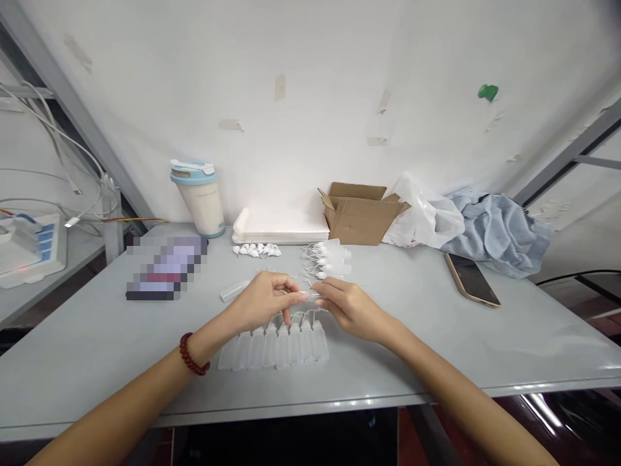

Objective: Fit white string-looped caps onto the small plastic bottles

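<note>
Over the middle of the grey table, my left hand (272, 299) and my right hand (350, 307) meet at a small clear plastic piece (312, 295), each pinching one end. Its exact shape is partly hidden by my fingers. Just below stands a row of several translucent bottles (283, 348), lying side by side with white caps and thin loops. A loose clear bottle (234, 291) lies left of my left hand. Beyond my hands are a heap of small white caps (257, 250) and a pile of capped bottles (334, 260).
Along the wall are a cup (200, 199), a stack of white envelopes (281, 226), a cardboard box (361, 217), a plastic bag (427, 217) and a blue cloth (499, 226). A phone (472, 279) lies right; a blurred device (167, 268) lies left.
</note>
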`<state>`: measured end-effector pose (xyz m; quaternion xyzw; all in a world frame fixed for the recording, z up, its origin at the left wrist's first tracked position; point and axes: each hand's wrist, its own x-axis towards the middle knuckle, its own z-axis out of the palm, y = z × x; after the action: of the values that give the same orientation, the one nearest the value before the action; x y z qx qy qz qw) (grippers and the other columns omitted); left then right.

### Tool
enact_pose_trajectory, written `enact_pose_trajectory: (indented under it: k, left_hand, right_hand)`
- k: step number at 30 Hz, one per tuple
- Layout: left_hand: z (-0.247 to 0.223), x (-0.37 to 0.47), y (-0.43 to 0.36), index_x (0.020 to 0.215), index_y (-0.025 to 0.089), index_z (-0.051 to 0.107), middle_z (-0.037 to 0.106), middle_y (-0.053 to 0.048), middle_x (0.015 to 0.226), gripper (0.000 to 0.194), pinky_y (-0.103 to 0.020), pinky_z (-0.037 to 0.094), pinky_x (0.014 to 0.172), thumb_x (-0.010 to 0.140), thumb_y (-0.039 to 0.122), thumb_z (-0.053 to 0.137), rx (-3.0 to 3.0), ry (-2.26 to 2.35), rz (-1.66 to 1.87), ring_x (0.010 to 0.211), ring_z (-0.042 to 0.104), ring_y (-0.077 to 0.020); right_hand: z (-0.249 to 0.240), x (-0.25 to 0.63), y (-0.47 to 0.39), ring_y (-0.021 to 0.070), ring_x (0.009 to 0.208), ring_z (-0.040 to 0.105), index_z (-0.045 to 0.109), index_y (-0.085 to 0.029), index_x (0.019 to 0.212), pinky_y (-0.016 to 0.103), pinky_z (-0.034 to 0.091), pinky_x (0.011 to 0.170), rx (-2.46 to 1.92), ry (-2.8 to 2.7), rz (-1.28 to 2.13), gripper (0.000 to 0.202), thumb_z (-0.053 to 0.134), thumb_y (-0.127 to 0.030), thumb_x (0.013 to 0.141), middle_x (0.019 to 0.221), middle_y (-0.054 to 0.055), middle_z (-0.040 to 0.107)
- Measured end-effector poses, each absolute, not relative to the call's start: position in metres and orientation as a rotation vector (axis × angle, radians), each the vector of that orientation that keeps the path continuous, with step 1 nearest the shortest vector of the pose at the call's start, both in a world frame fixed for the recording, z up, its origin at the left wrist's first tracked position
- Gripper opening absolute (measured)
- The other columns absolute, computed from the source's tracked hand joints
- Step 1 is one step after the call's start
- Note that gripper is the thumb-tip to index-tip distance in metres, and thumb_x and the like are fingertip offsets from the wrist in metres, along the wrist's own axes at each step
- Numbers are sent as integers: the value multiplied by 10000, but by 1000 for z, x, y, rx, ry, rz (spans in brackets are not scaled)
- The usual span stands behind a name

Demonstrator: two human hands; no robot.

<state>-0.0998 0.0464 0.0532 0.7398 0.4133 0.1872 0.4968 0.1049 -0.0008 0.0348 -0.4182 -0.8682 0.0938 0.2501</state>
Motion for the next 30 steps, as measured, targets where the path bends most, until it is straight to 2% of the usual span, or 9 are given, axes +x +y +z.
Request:
enact_pose_trajectory:
  k: [4, 9, 14, 17, 20, 23, 30]
  left_hand:
    - [49, -99, 42, 815, 184, 634, 597, 28, 447, 250, -219, 346, 418, 778, 428, 599, 1934, 1002, 540, 379, 476, -117]
    - [46, -96, 38, 777, 191, 621, 643, 0, 614, 159, -239, 450, 549, 761, 350, 623, 2082, 948, 726, 538, 586, -140]
    - [48, -95, 40, 858, 191, 613, 636, 9, 598, 280, -221, 404, 449, 798, 461, 565, 1855, 962, 580, 525, 595, -154]
    - [49, -94, 42, 723, 166, 612, 665, -16, 662, 388, -221, 407, 458, 847, 504, 467, 1817, 931, 521, 471, 574, -124]
    - [51, -94, 42, 623, 163, 595, 585, 6, 483, 454, -218, 395, 459, 866, 508, 427, 1842, 944, 471, 420, 534, -118]
    - [53, -96, 40, 661, 169, 642, 517, 22, 406, 421, -215, 355, 426, 855, 494, 456, 1878, 959, 457, 413, 509, -128]
    - [53, -97, 37, 692, 167, 675, 550, 12, 476, 325, -210, 327, 431, 850, 383, 490, 2035, 855, 595, 446, 471, -117]
  right_hand:
    - [40, 103, -1, 139, 641, 471, 567, -155, 897, 255, 387, 617, -1198, -2260, 511, 259, 341, -265, 960, 715, 27, 534]
    - [43, 101, 2, 117, 635, 460, 525, -154, 703, 234, 378, 631, -1255, -2073, 816, 405, 303, -365, 968, 664, 0, 497]
    - [41, 100, 2, 129, 692, 515, 591, -140, 845, 239, 403, 670, -1251, -1959, 918, 366, 347, -392, 950, 743, 22, 565]
    - [40, 99, 1, 143, 728, 540, 605, -139, 940, 254, 414, 703, -1228, -1949, 886, 337, 363, -374, 945, 780, 39, 591]
    - [40, 99, 1, 146, 732, 545, 608, -141, 944, 260, 414, 713, -1221, -1964, 848, 323, 364, -352, 945, 782, 42, 595]
    - [40, 99, 1, 131, 682, 515, 606, -140, 905, 247, 401, 682, -1231, -1977, 829, 326, 352, -340, 948, 727, 19, 559]
    - [42, 99, 0, 103, 605, 416, 576, -138, 874, 227, 354, 590, -1242, -1937, 945, 349, 345, -387, 952, 666, -15, 451]
